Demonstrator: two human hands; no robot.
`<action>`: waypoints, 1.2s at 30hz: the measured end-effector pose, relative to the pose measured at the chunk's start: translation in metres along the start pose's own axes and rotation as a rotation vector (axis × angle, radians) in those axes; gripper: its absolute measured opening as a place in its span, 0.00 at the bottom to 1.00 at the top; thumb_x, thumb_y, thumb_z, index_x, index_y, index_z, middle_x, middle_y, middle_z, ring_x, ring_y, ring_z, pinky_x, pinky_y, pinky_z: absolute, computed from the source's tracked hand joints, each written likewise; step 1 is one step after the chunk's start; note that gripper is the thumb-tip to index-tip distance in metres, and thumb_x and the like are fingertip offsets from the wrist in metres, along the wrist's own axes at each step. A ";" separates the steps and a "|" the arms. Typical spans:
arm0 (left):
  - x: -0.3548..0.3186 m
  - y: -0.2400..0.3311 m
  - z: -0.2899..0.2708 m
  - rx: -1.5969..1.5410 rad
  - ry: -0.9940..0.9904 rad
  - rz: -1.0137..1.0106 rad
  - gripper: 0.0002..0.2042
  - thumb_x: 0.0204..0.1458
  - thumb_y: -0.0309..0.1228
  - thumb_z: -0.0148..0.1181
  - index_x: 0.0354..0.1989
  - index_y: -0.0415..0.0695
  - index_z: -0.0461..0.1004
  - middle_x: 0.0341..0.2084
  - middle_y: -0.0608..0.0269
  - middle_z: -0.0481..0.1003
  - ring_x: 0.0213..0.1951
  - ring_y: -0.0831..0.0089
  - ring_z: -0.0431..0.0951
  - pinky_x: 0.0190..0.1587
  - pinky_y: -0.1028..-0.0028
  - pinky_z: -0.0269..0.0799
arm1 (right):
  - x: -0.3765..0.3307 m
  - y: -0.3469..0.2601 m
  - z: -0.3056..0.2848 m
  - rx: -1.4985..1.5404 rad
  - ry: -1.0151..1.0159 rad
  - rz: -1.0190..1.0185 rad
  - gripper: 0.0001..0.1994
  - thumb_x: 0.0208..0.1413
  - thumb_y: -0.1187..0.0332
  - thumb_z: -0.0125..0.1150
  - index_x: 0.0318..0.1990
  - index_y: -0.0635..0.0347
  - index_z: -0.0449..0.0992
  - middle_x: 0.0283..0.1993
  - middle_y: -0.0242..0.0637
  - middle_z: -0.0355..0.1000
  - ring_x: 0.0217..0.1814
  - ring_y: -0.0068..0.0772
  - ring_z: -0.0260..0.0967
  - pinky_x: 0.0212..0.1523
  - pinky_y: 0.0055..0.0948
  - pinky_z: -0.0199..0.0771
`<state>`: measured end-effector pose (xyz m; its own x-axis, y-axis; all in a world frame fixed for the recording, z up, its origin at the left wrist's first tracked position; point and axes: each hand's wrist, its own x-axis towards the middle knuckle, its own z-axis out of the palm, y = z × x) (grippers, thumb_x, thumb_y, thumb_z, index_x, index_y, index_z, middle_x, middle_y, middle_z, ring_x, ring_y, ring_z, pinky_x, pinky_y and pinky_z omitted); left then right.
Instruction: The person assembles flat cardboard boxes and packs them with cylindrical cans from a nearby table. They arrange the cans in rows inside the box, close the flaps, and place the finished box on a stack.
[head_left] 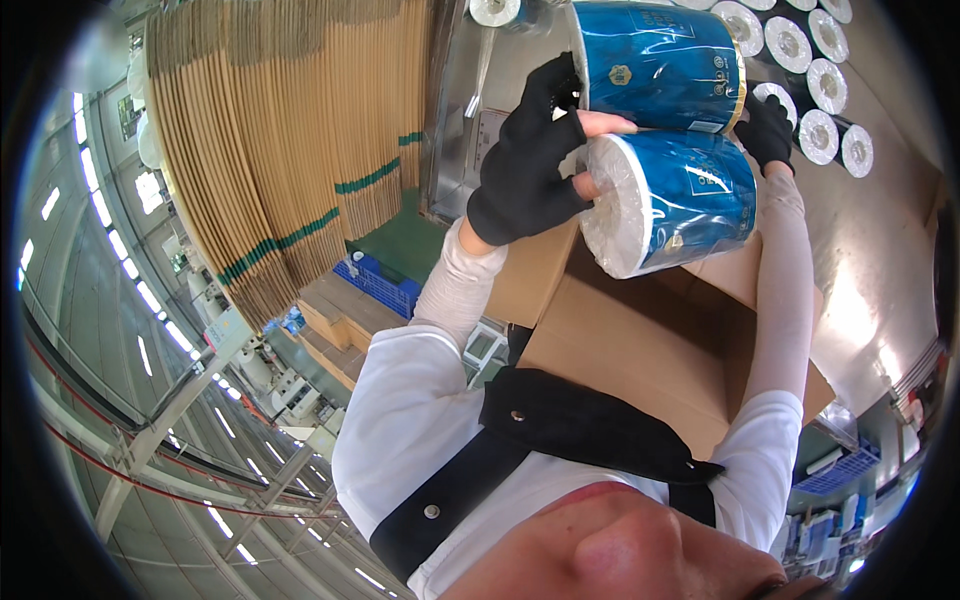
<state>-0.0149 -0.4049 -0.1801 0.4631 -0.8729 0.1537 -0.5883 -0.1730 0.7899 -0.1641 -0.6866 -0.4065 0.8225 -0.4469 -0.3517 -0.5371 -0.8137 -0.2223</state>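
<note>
Two plastic-wrapped paper rolls are held one beyond the other: the far blue roll (655,65) and the near blue roll (695,195), whose white end faces left. My left hand (525,165), in a black glove with bare fingertips, grips their left ends; one digit lies between the rolls and another presses the near roll's white end. At the right ends is my right hand (768,135), gloved in black too, with its fingers curled behind the rolls and partly hidden. Below the rolls stands an open cardboard box (630,345), close in front of my body.
On the metal table (850,240) at the far right lie several more rolls (828,85) with white ends. A tall stack of flattened cardboard boxes (290,130) rises at the left. A blue plastic crate (378,287) sits below it, beside cardboard pieces (335,315).
</note>
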 end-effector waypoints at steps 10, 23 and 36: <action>-0.091 0.061 0.032 0.313 0.150 0.092 0.21 0.39 0.32 0.63 0.46 0.53 0.73 0.46 0.46 0.67 0.47 0.51 0.68 0.47 0.58 0.65 | -0.172 0.128 -0.150 1.242 0.367 0.041 0.22 0.47 0.73 0.59 0.52 0.60 0.65 0.52 0.38 0.66 0.52 0.36 0.65 0.53 0.29 0.64; -0.165 0.060 0.134 0.418 -0.184 0.758 0.18 0.39 0.28 0.56 0.40 0.33 0.72 0.45 0.52 0.69 0.47 0.57 0.69 0.45 0.63 0.67 | -0.395 0.010 -0.106 -0.194 -0.066 -0.256 0.23 0.30 0.71 0.65 0.42 0.52 0.76 0.46 0.54 0.64 0.49 0.59 0.62 0.46 0.48 0.65; -0.170 -0.004 0.209 1.054 -1.493 0.017 0.23 0.52 0.31 0.46 0.58 0.42 0.64 0.50 0.48 0.70 0.53 0.48 0.67 0.48 0.56 0.66 | -0.206 -0.104 0.040 0.152 -0.385 -0.368 0.14 0.46 0.60 0.57 0.39 0.53 0.78 0.39 0.42 0.74 0.47 0.45 0.69 0.46 0.37 0.68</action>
<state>-0.2298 -0.3514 -0.3336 -0.1101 -0.4051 -0.9076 -0.9841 0.1724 0.0425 -0.2855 -0.4951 -0.3470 0.8488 0.0479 -0.5265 -0.2715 -0.8150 -0.5119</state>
